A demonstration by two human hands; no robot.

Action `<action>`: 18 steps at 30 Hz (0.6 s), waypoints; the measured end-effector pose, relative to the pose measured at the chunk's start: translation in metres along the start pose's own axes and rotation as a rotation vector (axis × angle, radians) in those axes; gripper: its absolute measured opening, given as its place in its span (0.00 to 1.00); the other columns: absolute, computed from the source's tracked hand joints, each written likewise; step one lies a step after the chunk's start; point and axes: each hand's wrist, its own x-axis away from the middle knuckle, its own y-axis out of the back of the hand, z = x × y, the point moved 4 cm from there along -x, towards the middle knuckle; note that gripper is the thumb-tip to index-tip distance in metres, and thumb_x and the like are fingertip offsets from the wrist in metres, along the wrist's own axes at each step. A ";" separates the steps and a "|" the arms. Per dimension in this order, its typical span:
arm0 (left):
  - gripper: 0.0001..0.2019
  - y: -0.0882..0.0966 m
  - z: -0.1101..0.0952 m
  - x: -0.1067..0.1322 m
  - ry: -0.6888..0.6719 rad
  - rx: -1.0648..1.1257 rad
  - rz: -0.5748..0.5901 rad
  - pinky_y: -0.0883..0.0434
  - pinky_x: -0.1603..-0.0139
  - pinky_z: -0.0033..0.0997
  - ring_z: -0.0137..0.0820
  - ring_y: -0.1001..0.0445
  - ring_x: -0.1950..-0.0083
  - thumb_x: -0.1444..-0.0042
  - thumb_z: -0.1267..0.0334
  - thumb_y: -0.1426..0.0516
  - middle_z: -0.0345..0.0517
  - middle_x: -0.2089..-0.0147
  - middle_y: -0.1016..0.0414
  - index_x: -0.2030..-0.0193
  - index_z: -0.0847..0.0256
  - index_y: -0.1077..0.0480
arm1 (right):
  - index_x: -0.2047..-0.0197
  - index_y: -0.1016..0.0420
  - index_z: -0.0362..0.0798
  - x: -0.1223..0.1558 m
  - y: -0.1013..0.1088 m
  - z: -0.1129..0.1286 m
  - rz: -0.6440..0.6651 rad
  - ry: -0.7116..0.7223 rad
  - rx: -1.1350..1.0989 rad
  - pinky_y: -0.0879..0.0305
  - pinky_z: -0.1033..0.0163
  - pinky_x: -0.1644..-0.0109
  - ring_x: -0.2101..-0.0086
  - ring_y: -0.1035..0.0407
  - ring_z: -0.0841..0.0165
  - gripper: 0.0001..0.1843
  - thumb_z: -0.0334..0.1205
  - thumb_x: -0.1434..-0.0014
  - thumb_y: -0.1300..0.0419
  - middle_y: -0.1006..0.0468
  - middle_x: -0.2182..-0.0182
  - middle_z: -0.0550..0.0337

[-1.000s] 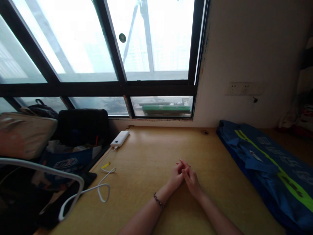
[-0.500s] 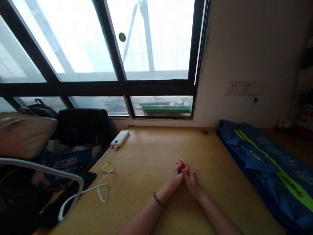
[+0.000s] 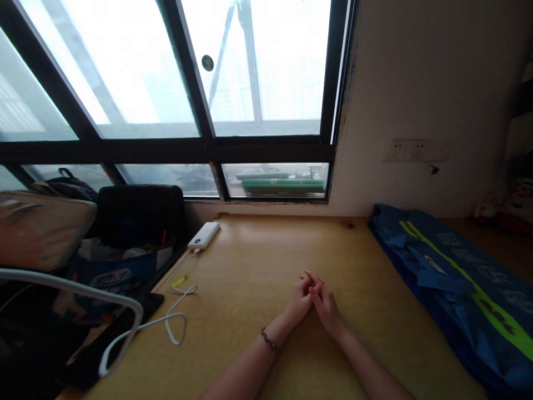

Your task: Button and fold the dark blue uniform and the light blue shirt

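My left hand [image 3: 298, 300] and my right hand [image 3: 327, 308] rest on the wooden table [image 3: 266, 250], clasped together with their fingers interlaced. Both are closed, and no object shows in either one. The palms are hidden from me. A dark braided bracelet [image 3: 270, 341] circles my left wrist. To the left of my hands, a white power bank [image 3: 204, 236] lies near the table's edge, with a white cable [image 3: 177, 315] plugged into it. The cable has a yellow tag [image 3: 180, 281].
Folded blue clothing [image 3: 445, 278] with a yellow-green stripe covers the table's right side. Left of the table stand a black chair [image 3: 141, 211] and bags, including a blue one [image 3: 112, 278]. A window [image 3: 266, 66] and a wall with sockets [image 3: 408, 150] border the back.
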 end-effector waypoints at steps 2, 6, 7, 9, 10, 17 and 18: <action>0.15 0.000 0.000 0.000 0.003 -0.009 -0.005 0.34 0.60 0.31 0.33 0.31 0.62 0.46 0.56 0.49 0.50 0.64 0.29 0.62 0.67 0.31 | 0.43 0.42 0.50 0.000 0.000 0.001 -0.004 0.003 0.007 0.40 0.55 0.47 0.52 0.37 0.64 0.24 0.49 0.41 0.54 0.30 0.52 0.54; 0.15 0.000 -0.001 0.000 0.001 -0.005 -0.008 0.34 0.61 0.31 0.32 0.31 0.62 0.46 0.56 0.49 0.49 0.65 0.29 0.62 0.67 0.31 | 0.44 0.41 0.50 -0.001 0.001 0.001 -0.008 0.002 0.003 0.39 0.55 0.48 0.52 0.36 0.63 0.23 0.49 0.41 0.54 0.30 0.52 0.53; 0.15 0.000 -0.001 0.000 -0.001 -0.001 -0.005 0.34 0.61 0.31 0.32 0.31 0.63 0.46 0.56 0.49 0.49 0.65 0.29 0.62 0.67 0.31 | 0.44 0.41 0.50 -0.001 0.001 0.001 -0.006 0.000 0.000 0.40 0.55 0.48 0.52 0.36 0.63 0.23 0.49 0.41 0.54 0.30 0.52 0.53; 0.14 0.000 -0.002 0.000 -0.004 0.008 -0.003 0.34 0.61 0.30 0.32 0.31 0.63 0.46 0.57 0.49 0.49 0.65 0.29 0.62 0.67 0.31 | 0.44 0.41 0.50 -0.001 0.001 0.000 -0.002 -0.006 -0.002 0.40 0.55 0.47 0.52 0.37 0.64 0.23 0.48 0.41 0.54 0.30 0.52 0.53; 0.14 0.000 -0.002 0.000 -0.004 0.011 -0.002 0.34 0.60 0.30 0.32 0.31 0.62 0.46 0.57 0.49 0.49 0.65 0.29 0.62 0.67 0.31 | 0.44 0.41 0.50 0.000 0.000 -0.001 0.000 -0.007 -0.002 0.41 0.55 0.47 0.51 0.37 0.64 0.23 0.48 0.40 0.54 0.30 0.52 0.54; 0.15 -0.001 -0.001 0.000 0.011 0.004 0.002 0.34 0.60 0.31 0.33 0.31 0.61 0.45 0.57 0.49 0.49 0.64 0.29 0.61 0.67 0.31 | 0.44 0.41 0.51 0.000 0.000 -0.002 -0.002 -0.007 -0.012 0.41 0.56 0.47 0.52 0.37 0.64 0.22 0.48 0.40 0.54 0.30 0.52 0.55; 0.15 -0.001 -0.001 0.000 0.011 0.003 0.001 0.34 0.60 0.31 0.33 0.31 0.61 0.45 0.57 0.49 0.49 0.65 0.29 0.62 0.67 0.31 | 0.44 0.41 0.51 0.000 0.000 -0.002 0.001 -0.009 -0.014 0.41 0.56 0.47 0.51 0.37 0.64 0.22 0.48 0.40 0.53 0.30 0.52 0.55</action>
